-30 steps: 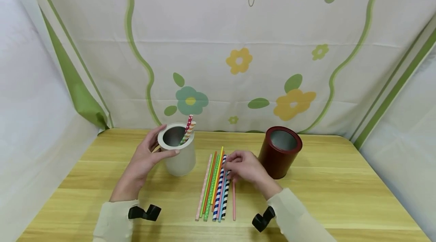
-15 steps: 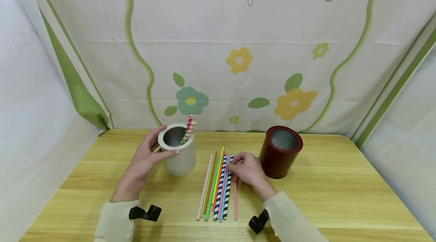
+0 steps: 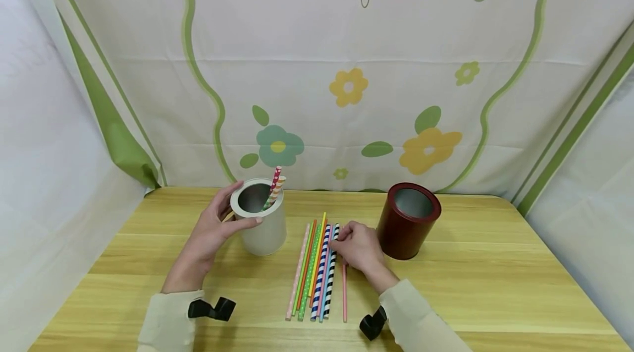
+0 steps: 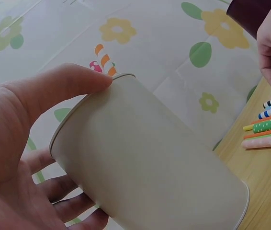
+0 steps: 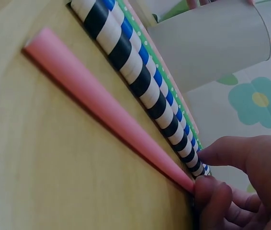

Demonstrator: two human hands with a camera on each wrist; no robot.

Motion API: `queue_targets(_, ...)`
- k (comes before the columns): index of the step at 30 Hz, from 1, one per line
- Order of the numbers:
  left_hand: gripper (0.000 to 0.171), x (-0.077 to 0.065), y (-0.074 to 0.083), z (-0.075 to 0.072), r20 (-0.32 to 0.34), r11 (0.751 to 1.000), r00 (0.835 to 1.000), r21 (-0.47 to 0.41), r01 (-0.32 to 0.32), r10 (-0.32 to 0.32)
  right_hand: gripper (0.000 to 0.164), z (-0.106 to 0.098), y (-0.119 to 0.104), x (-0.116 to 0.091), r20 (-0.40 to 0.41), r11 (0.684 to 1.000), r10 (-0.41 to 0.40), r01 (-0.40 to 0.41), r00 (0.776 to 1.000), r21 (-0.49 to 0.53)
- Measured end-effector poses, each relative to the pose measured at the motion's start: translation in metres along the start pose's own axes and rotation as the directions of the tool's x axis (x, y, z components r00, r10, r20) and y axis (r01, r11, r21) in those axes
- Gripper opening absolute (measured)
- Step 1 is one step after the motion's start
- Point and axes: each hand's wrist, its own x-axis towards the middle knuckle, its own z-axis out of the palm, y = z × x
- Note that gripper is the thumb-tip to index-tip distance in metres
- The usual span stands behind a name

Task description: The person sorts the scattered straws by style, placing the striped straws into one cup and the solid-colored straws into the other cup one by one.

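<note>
- Left hand (image 3: 213, 231): grasping the pale can (image 3: 263, 237) at left of centre in the head view, thumb along the near rim, fingers spread on the can's left side. The can stands upright on the desk (image 3: 495, 286).
- Right hand (image 3: 364, 247): fingers bent at the upper end of the straw row, around the black-and-white striped straw (image 3: 329, 286) and beside the pink straw (image 3: 344, 294). Whether either straw is pinched cannot be told.
- Location: both straws lie on the desk, lower centre of the head view. The dark red can (image 3: 403, 236) stands to their upper right.
- Step in hand, as judged: singling out one straw by its end. Set thumb and finger on opposite sides of that straw only; keep the neighbouring blue striped straw (image 3: 318, 281) out of the pinch. Grip lightly, since a thin tube may dent or roll. Keep the pale can steady.
- Striped straw, long axis: flat and lengthwise in the head view, upper end tilted slightly right, lower end toward the bottom edge.
- Pink straw, long axis: nearly vertical in the head view, upper end hidden by the right hand. In the right wrist view, the gap between the two straws narrows toward the fingers.
</note>
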Motion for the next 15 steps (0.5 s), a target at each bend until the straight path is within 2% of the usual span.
queue_targets(15, 0.099, 0.0000, -0.0004, 0.0000, 0.000, 1.000, 1.000, -0.002, 0.009, -0.009, 0.019, 0.0013, 0.0006, 0.0025, -0.032, 1.000, -0.003, 0.002, 0.999, -0.018)
